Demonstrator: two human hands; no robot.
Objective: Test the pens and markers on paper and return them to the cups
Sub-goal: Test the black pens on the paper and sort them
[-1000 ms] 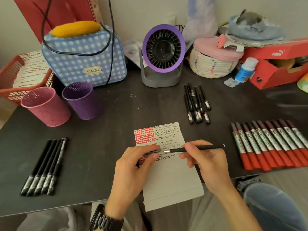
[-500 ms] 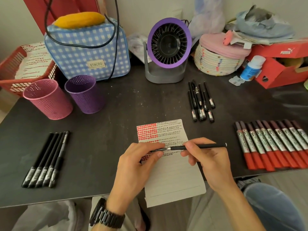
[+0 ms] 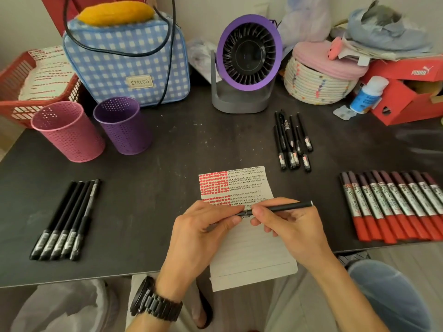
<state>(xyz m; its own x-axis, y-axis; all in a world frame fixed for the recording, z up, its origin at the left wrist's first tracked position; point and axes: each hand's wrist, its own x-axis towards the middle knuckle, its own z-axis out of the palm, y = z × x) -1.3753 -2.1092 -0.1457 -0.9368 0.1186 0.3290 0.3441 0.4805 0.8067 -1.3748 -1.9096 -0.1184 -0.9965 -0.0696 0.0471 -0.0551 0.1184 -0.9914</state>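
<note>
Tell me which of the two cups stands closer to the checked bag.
The purple cup; the pink cup stands further left, by the red basket.

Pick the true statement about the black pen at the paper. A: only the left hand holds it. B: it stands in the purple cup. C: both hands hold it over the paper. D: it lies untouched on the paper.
C: the left hand and right hand both pinch the black pen above the paper.
</note>
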